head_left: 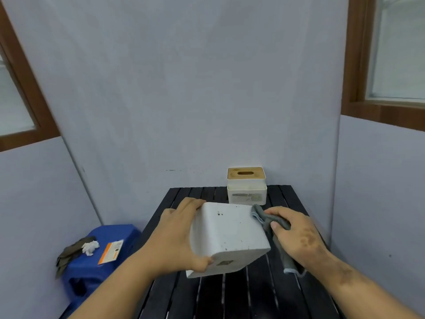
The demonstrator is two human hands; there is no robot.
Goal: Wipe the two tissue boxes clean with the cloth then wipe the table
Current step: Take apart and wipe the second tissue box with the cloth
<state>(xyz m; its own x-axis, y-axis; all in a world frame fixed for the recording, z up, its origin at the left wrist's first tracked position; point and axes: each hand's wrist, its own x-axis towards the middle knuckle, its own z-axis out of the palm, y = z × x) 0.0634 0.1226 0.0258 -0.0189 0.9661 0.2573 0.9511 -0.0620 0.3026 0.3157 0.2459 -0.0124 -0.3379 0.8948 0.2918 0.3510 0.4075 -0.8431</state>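
Head view, the only one. White tissue box (pixel 227 236) tipped on its side and lifted over the middle of the table (pixel 230 295), dark specks visible on the face turned up. Left hand (pixel 177 236) gripping the box, fingers curled over its far left corner, thumb pressed on the near face. Right hand (pixel 296 233) closed round a grey cloth (pixel 271 221), bunched and touching the right edge of the box; tail of the cloth hanging down below the wrist, toward the right edge of the table. Second tissue box (pixel 246 186), with a wooden lid and a slot, standing upright at the far edge, apart from both hands.

Judged from this: first box in the middle of wiping, not clean yet because of the specks. Second box and the slatted table top probably left to do.

Hard to tell: whether the second box is dirty, too small for that. Underside and right face of the held box hidden. Near part of the table cut off by the arms and the frame. Label on the near face blurred. Blue stool (pixel 103 256) at the left, with paper and a dark rag on it, details unclear.
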